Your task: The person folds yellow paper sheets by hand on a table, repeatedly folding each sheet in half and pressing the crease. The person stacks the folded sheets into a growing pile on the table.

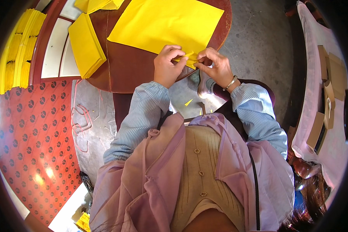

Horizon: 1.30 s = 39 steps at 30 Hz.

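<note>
A large sheet of yellow paper (168,25) lies on the round red-brown table (129,63), its near corner reaching the table's edge. Small folds of yellow paper (190,58) stand up between my hands at that corner. My left hand (169,65) pinches a fold between thumb and fingers. With thumb and forefinger, my right hand (215,66) grips the paper just to the right of it; its other fingers are curled. Whether the folds belong to the large sheet or to a separate piece, I cannot tell.
Left on the table is a stack of folded yellow paper (86,46). Further yellow bundles (17,58) are piled at the far left, above a red patterned board (38,143). Cardboard boxes (324,104) rest on a pink cloth at right. A yellow scrap (188,102) lies below the table.
</note>
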Tool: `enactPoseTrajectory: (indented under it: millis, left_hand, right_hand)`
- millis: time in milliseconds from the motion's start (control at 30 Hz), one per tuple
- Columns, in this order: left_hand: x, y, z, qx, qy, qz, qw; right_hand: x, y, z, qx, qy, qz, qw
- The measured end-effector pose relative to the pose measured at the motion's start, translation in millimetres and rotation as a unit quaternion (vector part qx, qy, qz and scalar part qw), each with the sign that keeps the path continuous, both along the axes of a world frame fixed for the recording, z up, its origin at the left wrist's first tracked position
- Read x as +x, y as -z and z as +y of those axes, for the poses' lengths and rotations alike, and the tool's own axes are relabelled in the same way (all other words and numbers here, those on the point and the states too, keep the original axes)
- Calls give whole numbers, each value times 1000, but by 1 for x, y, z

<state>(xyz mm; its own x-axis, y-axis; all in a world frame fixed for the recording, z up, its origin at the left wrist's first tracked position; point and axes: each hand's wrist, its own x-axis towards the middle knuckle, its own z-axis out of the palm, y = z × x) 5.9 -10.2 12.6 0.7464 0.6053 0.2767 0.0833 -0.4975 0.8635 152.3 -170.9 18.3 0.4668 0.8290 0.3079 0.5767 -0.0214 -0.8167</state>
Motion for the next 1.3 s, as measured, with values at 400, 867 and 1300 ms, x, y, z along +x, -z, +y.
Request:
enactPoseTrajectory:
  millis: [400,867,1300]
  left_hand:
    - [1,9,17,-84,27,-16,996]
    - [-3,4,10,17,39,13,999]
    - [0,8,15,-71,35,-8,997]
  right_hand:
    - [4,2,-1,-2,-12,12,1000]
    - [3,6,2,-20,10,84,996]
    - [3,3,1,-19,9,43,999]
